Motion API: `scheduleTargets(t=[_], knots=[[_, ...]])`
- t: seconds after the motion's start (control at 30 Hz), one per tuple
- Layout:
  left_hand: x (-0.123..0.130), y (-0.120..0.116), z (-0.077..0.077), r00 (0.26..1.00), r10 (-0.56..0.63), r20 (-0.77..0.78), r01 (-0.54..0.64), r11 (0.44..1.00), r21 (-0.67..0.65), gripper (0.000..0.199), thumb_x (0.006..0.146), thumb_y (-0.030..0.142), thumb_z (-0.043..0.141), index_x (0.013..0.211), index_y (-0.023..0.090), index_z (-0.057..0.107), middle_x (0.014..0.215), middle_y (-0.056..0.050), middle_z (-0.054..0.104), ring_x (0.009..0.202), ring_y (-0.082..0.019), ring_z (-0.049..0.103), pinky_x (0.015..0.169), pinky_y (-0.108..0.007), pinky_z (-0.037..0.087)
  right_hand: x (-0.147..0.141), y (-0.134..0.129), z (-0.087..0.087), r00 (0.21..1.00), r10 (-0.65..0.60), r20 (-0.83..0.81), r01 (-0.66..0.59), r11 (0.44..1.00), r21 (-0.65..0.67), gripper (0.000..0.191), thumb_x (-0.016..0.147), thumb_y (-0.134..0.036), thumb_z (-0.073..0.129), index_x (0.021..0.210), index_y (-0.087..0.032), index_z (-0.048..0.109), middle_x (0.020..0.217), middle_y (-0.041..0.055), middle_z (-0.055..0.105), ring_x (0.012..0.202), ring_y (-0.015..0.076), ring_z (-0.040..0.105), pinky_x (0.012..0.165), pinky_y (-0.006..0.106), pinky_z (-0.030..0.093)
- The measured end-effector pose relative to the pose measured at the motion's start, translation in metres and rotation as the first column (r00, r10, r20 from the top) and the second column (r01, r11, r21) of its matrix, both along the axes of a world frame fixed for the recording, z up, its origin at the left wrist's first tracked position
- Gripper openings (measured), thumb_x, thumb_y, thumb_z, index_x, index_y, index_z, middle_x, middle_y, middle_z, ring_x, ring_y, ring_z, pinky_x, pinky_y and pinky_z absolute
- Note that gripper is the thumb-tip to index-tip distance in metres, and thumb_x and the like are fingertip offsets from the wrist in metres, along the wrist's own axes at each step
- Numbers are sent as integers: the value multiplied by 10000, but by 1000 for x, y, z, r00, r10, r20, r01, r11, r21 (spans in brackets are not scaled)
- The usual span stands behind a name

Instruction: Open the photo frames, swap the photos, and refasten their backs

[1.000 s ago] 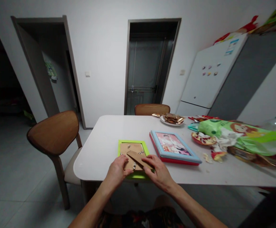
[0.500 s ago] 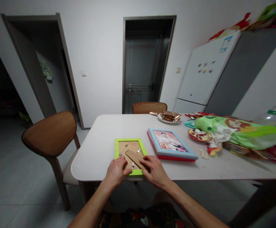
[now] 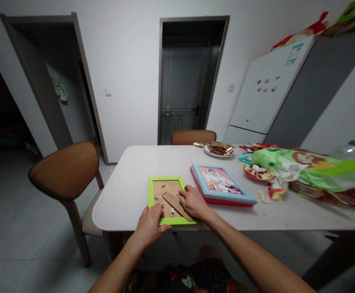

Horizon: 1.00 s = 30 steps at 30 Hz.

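Note:
A lime-green picture frame [image 3: 174, 221] lies face down at the table's front edge, its brown backing board [image 3: 159, 188] facing up. Small metal clips [image 3: 172, 212] sit around the board, and a brown stand leg [image 3: 175, 203] slants across it. My left hand [image 3: 152, 221] grips the frame's near left corner, fingers on the left side and thumb along the front edge. My right hand [image 3: 194, 202] rests over the right side with bent fingers, the fingertips at the right-hand metal clip [image 3: 178, 195]. The palm side of this hand is hidden.
Right of the green frame lies a stack of picture frames [image 3: 226, 195], light blue on top and red below. Farther right are pomegranate pieces [image 3: 258, 173], peel and a green plastic bag [image 3: 318, 167]. A plate of wrapped snacks [image 3: 218, 151] stands at the back. A wooden chair [image 3: 66, 173] is at left.
My right hand has moved up from the frame's near right corner to the clip on its right side. My left hand stays at the near left corner, its thumb now lower along the front edge.

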State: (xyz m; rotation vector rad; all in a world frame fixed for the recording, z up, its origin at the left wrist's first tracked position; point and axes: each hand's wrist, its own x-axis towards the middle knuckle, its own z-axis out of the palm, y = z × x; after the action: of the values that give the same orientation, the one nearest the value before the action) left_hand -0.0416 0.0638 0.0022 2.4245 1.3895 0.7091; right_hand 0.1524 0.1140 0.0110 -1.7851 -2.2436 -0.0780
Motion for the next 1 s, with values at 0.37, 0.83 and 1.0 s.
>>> scheduleTargets(t=[0.37, 0.83, 1.0], knots=[[1, -6, 5, 999, 33, -35, -34, 999, -19, 385, 621, 315, 661, 950, 210, 490, 899, -10, 592, 883, -195, 536, 796, -315, 381, 5, -5, -3, 998, 47, -51, -47, 999, 5, 299, 805, -256, 344, 815, -109, 604, 905, 110, 515, 820, 159, 490, 772, 250, 336], [1, -9, 8, 999, 25, -29, -26, 999, -44, 350, 648, 293, 637, 953, 204, 493, 956, -21, 576, 922, -187, 521, 819, -314, 375, -11, -57, 0, 868, 494, -52, -482, 863, 149, 196, 772, -235, 450, 888, -231, 609, 975, 57, 507, 949, 192, 402, 787, 339, 330], [1, -9, 10, 999, 19, -28, -20, 999, -50, 343, 657, 295, 631, 957, 205, 492, 921, -13, 577, 895, -179, 526, 798, -300, 378, -9, -60, 6, 857, 515, 2, -513, 853, 96, 247, 717, -311, 529, 943, -217, 567, 1009, 64, 488, 963, 207, 383, 799, 341, 322]])
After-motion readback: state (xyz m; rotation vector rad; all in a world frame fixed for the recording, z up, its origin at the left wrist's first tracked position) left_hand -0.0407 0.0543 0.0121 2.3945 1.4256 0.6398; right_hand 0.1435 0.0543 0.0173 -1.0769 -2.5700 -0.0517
